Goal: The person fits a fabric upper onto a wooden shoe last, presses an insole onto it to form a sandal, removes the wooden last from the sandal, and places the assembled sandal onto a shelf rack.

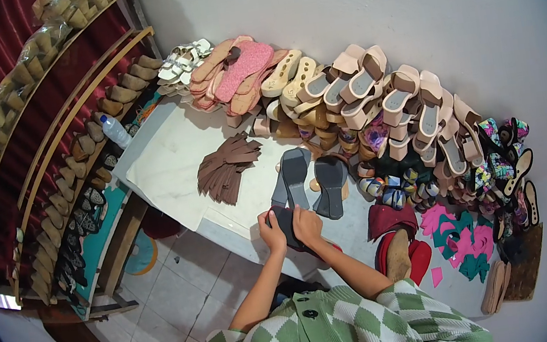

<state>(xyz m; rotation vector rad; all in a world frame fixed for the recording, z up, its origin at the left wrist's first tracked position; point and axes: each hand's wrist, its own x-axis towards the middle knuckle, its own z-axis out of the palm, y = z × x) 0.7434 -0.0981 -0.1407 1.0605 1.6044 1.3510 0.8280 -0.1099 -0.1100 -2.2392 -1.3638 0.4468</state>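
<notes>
A dark shoe piece (286, 225) is held between both hands at the table's front edge. My left hand (271, 232) grips its left side, and my right hand (308, 226) wraps round its right side. Just beyond the hands lie dark grey soles, one (294, 171) ahead of them and another (332, 187) to the right. Farther back and to the left, brown strips (227, 169) are fanned out in a pile. A bit of red shows by my right wrist; what it belongs to is unclear.
Pink heeled sandals (402, 93) are heaped along the wall, beside pink insole pieces (244, 70). Red shoe parts (420, 259) and pink and green cutouts (462, 242) lie at the right. A water bottle (115, 131) and racks of wooden lasts (126, 81) stand at the left.
</notes>
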